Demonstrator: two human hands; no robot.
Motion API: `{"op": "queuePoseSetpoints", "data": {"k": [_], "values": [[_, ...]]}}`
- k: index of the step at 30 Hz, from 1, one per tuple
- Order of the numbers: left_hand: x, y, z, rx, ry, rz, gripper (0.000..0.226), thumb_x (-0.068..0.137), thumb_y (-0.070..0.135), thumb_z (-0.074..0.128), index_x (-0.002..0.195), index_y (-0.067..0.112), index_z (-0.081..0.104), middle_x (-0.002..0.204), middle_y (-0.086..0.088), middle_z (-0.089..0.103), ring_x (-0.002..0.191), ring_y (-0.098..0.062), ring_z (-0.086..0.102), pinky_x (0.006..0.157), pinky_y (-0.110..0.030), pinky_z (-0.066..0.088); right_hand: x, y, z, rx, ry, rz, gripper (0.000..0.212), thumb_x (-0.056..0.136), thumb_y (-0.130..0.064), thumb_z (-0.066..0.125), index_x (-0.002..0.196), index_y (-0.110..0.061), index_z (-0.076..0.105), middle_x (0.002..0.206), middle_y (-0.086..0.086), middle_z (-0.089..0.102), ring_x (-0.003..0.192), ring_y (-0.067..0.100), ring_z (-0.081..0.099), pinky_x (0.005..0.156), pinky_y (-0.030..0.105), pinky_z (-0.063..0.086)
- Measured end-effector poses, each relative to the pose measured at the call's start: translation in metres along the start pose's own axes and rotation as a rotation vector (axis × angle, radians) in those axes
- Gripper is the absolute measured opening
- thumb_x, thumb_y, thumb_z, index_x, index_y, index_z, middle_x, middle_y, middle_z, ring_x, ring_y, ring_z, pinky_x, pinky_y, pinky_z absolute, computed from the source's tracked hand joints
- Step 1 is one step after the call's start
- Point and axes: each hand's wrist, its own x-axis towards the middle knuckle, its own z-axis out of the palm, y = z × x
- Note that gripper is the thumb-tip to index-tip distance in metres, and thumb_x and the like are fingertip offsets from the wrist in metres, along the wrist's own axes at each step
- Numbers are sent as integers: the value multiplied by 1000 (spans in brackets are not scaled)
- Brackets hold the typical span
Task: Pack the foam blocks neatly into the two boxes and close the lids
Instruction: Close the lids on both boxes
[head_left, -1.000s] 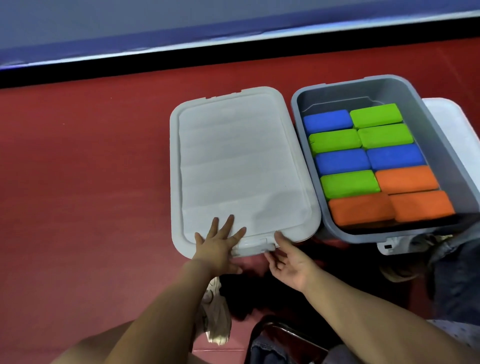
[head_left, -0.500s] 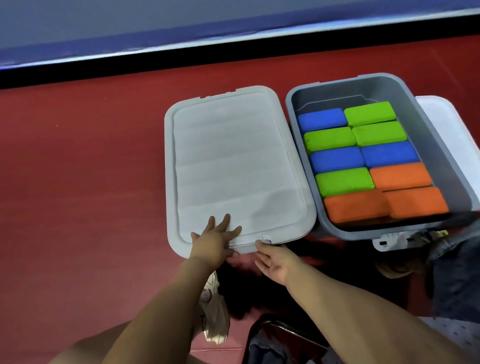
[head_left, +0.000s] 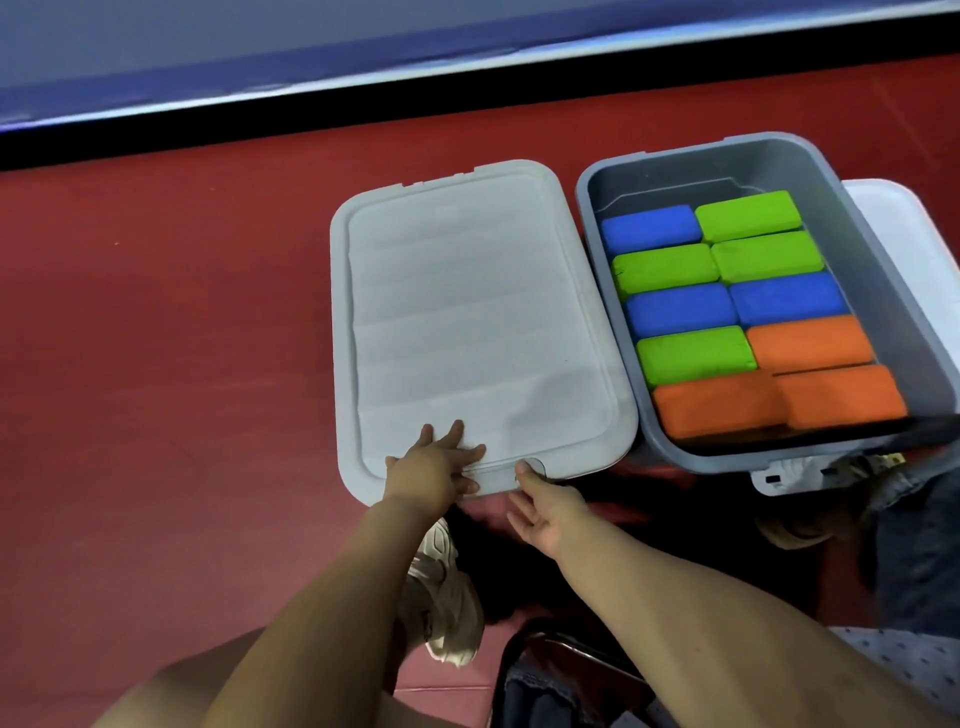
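Already the pale grey ribbed plastic lid sits flat on the left box, on the red floor. At its near edge the left hand lies spread, fingers pressing down, likely to seat the rim. The right hand reaches from below, its fingers loosely extended and a fingertip touching the latch tab, probably to snap it closed. Just beside, the open grey plastic box holds 10 foam blocks in 2 neat rows: blue, green and orange. Its own white lid lies behind its right wall, not yet fitted.
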Motion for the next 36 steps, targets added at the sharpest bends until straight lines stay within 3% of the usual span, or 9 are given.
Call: {"op": "queuePoseSetpoints", "data": {"k": [5, 7, 9, 12, 17, 21, 25, 29, 36], "values": [[1, 11, -14, 70, -91, 11, 52, 89, 30, 63, 137, 39, 47, 158, 14, 17, 147, -24, 10, 109, -34, 32, -6, -6, -6, -171, -15, 25, 18, 87, -22, 66, 97, -9, 58, 98, 3, 63, 101, 20, 60, 87, 35, 47], [-2, 20, -26, 61, -178, -6, 59, 88, 33, 63, 143, 32, 41, 159, 7, 16, 145, -25, 18, 109, -30, 31, -17, -20, -10, -437, -101, 163, 31, 91, -35, 59, 106, -8, 56, 115, 11, 60, 112, 26, 58, 93, 39, 47], [-5, 28, -43, 56, -265, -6, 75, 85, 38, 65, 149, 26, 28, 157, -2, 19, 140, -24, 28, 108, -30, 30, -25, -44, -11, -825, -232, 331, 57, 93, -45, 51, 133, -6, 41, 136, 16, 50, 119, 30, 54, 93, 42, 46], [-5, 40, -76, 19, -220, -17, 82, 88, 42, 62, 152, 19, 17, 156, -9, 19, 143, -23, 23, 112, -31, 24, -27, -98, 1, -1159, -327, 386, 69, 93, -49, 46, 145, -8, 25, 143, 16, 43, 121, 33, 51, 93, 45, 45], [31, 48, -99, -228, 131, -122, 88, 81, 51, 67, 151, 29, 18, 160, -6, 12, 146, -26, 16, 115, -42, 25, -26, -195, 53, -1051, -222, -17, 70, 87, -54, 53, 140, -13, 35, 129, 11, 52, 114, 26, 56, 82, 39, 52], [76, 61, -119, -210, 138, -129, 92, 79, 56, 66, 150, 42, 8, 161, 1, -8, 148, -29, -4, 110, -63, 20, -8, -264, 110, -1191, -64, -360, 64, 83, -58, 57, 129, -15, 49, 119, 4, 55, 103, 18, 57, 79, 36, 53], [105, 55, -123, -162, 111, -161, 90, 81, 57, 64, 148, 46, 6, 160, 3, -14, 147, -30, -11, 107, -68, 17, 26, -312, 166, -1526, 67, -647, 82, 76, -68, 59, 138, -17, 42, 142, 6, 42, 122, 26, 48, 104, 42, 41], [132, 39, -118, -119, 106, -266, 96, 78, 61, 64, 147, 48, -2, 158, 2, -21, 146, -30, -16, 105, -69, 16, 58, -329, 220, -1838, 190, -785, 93, 76, -67, 59, 148, -22, 23, 154, 7, 21, 139, 28, 30, 112, 38, 29], [151, 2, -110, -170, 169, -406, 86, 87, 32, 62, 145, 49, 0, 157, 5, -22, 144, -31, -20, 103, -72, 18, 114, -342, 286, -2126, 178, -910, 104, 72, -66, 64, 150, -17, 16, 152, 12, 27, 139, 35, 24, 112, 43, 27]]}}
